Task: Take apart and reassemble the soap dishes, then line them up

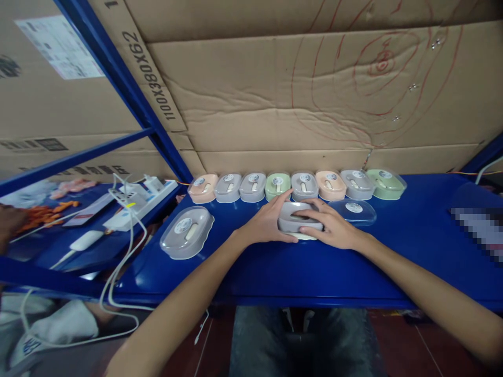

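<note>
A small grey plastic box (pixel 291 222), rounded like a soap box, sits without a cover between my hands at the middle of the blue table. My left hand (pixel 269 220) curls around its left side, thumb low at the front edge. From the right, my right hand (pixel 334 225) reaches over the box, its fingers bent over the opening and down inside; what the fingertips touch is partly hidden. Beneath the box's front shows a pale rim. A clear lid (pixel 365 213) with a round label lies just beyond my right hand.
Behind stands a row of several lidded boxes in grey, peach and green (pixel 277 186). Another lidded grey box (pixel 187 233) rests at the left. A power strip (pixel 141 204) with white cables lies beyond the left frame post. Another person's hand (pixel 11 222) is at the far left by orange pieces.
</note>
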`<act>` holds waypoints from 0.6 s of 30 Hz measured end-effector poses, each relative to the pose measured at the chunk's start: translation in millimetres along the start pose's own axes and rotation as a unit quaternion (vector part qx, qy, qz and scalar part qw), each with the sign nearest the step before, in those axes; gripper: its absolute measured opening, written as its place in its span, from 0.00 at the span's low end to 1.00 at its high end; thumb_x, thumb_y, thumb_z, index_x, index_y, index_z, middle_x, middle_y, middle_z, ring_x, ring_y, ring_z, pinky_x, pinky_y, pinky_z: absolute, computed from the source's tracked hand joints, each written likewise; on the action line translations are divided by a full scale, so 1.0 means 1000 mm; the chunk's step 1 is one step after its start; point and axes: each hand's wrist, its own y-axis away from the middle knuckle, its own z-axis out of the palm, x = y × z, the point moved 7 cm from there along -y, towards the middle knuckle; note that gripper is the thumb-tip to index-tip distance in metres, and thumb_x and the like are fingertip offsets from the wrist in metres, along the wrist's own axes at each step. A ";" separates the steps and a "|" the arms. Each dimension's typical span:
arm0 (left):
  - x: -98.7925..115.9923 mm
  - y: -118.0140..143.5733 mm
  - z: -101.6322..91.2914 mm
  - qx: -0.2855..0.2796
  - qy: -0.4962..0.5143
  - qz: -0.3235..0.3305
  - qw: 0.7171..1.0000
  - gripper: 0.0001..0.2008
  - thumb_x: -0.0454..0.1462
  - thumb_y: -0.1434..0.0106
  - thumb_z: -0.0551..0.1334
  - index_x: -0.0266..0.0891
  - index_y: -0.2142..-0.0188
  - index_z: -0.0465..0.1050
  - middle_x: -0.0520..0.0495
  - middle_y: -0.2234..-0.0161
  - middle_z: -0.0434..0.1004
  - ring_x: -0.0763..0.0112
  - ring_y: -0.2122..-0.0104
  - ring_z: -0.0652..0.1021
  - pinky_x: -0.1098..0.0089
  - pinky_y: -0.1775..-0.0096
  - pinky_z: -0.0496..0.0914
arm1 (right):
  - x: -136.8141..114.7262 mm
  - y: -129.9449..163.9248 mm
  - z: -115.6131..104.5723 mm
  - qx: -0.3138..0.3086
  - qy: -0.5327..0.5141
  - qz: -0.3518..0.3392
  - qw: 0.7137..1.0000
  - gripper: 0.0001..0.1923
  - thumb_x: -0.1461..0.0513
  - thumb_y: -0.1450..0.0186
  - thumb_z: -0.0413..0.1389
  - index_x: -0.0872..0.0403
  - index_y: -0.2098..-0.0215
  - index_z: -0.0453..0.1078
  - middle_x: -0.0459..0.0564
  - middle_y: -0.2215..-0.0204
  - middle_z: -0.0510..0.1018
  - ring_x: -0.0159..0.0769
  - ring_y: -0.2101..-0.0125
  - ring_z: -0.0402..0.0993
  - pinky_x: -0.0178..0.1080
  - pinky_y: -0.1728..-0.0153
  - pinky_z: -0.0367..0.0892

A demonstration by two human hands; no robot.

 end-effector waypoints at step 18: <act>-0.002 -0.002 0.009 -0.035 -0.086 0.033 0.995 0.42 0.56 0.44 0.79 0.46 0.35 0.72 0.38 0.38 0.77 0.41 0.35 0.73 0.40 0.32 0.63 | 0.057 0.006 -0.037 0.244 -0.357 0.241 0.869 0.33 0.32 0.31 0.57 0.47 0.47 0.81 0.53 0.57 0.88 0.58 0.53 0.86 0.57 0.52 0.82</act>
